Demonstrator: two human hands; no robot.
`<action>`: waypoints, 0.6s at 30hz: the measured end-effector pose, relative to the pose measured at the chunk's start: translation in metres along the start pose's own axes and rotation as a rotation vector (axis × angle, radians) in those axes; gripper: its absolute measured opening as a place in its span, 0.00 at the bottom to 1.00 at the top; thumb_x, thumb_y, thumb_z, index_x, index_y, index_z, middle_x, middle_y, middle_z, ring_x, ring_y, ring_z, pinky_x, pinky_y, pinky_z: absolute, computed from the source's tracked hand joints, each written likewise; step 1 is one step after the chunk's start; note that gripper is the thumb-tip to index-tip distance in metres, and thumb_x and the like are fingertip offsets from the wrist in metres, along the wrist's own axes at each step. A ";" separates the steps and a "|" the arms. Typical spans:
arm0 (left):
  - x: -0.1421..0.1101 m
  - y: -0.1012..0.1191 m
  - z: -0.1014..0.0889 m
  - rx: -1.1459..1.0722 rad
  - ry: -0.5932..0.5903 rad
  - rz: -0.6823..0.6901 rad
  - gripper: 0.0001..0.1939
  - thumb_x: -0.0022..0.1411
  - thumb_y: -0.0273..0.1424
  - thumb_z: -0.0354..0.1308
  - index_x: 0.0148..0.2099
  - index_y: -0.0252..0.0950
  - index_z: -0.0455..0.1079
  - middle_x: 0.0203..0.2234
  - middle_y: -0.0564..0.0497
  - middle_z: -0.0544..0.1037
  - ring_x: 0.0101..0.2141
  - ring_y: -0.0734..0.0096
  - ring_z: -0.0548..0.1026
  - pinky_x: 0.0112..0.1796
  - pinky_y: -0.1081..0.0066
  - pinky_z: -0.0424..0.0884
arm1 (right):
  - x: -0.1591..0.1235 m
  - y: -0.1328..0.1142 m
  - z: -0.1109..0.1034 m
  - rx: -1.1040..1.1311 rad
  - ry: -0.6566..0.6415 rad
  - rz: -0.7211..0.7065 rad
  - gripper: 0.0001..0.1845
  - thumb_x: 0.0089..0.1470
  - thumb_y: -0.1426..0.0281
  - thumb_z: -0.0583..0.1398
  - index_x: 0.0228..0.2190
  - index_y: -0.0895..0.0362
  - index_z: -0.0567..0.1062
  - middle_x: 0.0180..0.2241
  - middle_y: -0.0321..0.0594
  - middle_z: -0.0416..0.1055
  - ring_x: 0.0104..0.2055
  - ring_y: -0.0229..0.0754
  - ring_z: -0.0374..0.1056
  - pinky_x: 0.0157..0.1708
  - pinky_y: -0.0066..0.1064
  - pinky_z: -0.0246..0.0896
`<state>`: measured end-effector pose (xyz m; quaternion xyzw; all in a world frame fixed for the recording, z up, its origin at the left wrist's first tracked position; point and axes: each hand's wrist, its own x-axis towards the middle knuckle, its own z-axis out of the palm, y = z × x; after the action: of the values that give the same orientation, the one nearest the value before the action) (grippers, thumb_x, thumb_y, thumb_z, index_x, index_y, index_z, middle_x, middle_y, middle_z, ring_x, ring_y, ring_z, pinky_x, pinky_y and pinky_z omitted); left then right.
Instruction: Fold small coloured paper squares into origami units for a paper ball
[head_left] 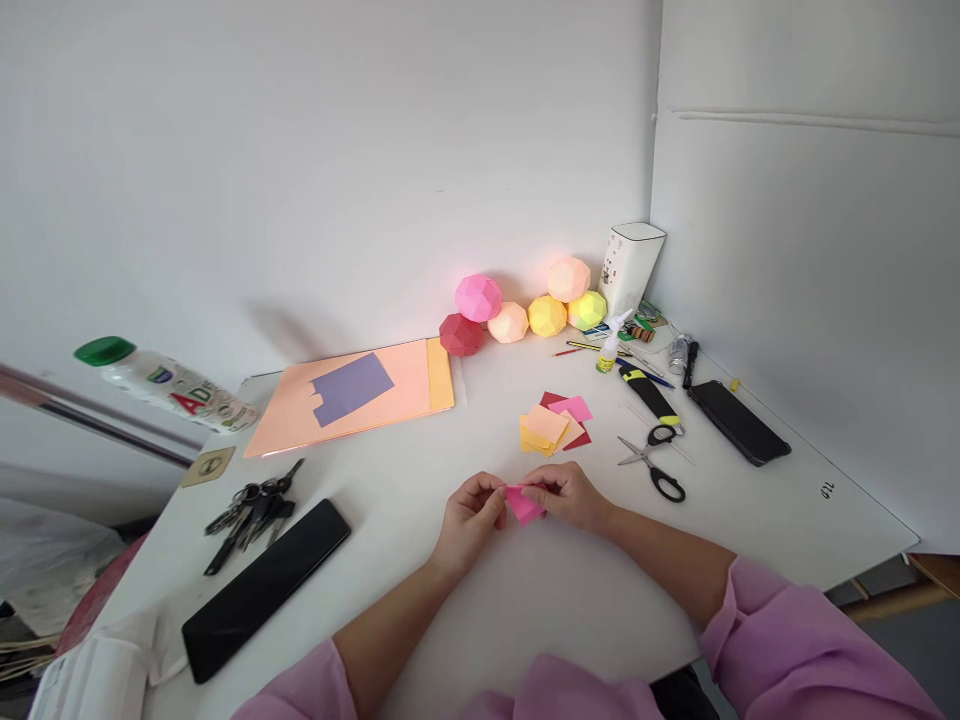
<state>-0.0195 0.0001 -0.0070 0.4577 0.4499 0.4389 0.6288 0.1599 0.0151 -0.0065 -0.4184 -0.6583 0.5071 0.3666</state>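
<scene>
Between my two hands is a small piece of pink paper (524, 505), held just above the white table. My left hand (474, 510) pinches its left edge with thumb and fingertips. On the other side, my right hand (571, 493) grips the upper right part, its thumb lying over the paper. Whether the paper is creased there is too small to tell. Just beyond my hands lies a loose pile of paper squares (546, 425) in peach, yellow, pink and dark red. A pair of black-handled scissors (654, 460) rests to the right of the pile, blades slightly apart.
Faceted paper balls (547, 316) sit by the wall. Farther right are a glue bottle (606, 355), a box cutter (649, 395) and a black case (739, 422). Leftward lie peach sheets (397, 365), keys (259, 505), a black phone-like slab (266, 590) and a green-capped bottle (161, 385).
</scene>
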 end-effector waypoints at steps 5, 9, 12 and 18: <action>0.000 -0.003 0.000 -0.008 0.041 0.017 0.10 0.56 0.37 0.57 0.29 0.36 0.62 0.13 0.59 0.67 0.17 0.78 0.62 0.24 0.75 0.59 | 0.000 -0.001 0.000 -0.010 0.000 0.007 0.14 0.52 0.63 0.59 0.30 0.61 0.78 0.23 0.38 0.69 0.23 0.36 0.64 0.23 0.29 0.62; -0.002 -0.001 0.000 -0.033 0.129 0.037 0.10 0.58 0.38 0.55 0.31 0.37 0.61 0.13 0.59 0.66 0.17 0.78 0.63 0.24 0.74 0.60 | 0.001 -0.002 -0.002 -0.006 0.000 0.022 0.14 0.52 0.63 0.58 0.30 0.61 0.77 0.24 0.38 0.69 0.23 0.35 0.63 0.24 0.28 0.62; -0.003 0.000 0.002 -0.008 0.076 0.049 0.11 0.57 0.39 0.56 0.35 0.37 0.63 0.15 0.59 0.66 0.18 0.77 0.63 0.24 0.74 0.62 | 0.001 -0.002 -0.002 -0.008 0.000 0.035 0.14 0.52 0.62 0.59 0.30 0.61 0.77 0.24 0.37 0.69 0.23 0.35 0.63 0.24 0.28 0.61; -0.003 -0.002 0.005 0.185 -0.013 0.106 0.11 0.55 0.39 0.58 0.31 0.36 0.68 0.26 0.52 0.70 0.22 0.77 0.65 0.23 0.75 0.61 | 0.001 0.001 0.000 -0.055 -0.040 -0.009 0.13 0.52 0.63 0.59 0.29 0.60 0.77 0.22 0.37 0.69 0.23 0.35 0.62 0.23 0.27 0.58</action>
<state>-0.0150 -0.0039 -0.0080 0.5398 0.4598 0.4251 0.5626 0.1602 0.0162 -0.0078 -0.4154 -0.6809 0.4954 0.3440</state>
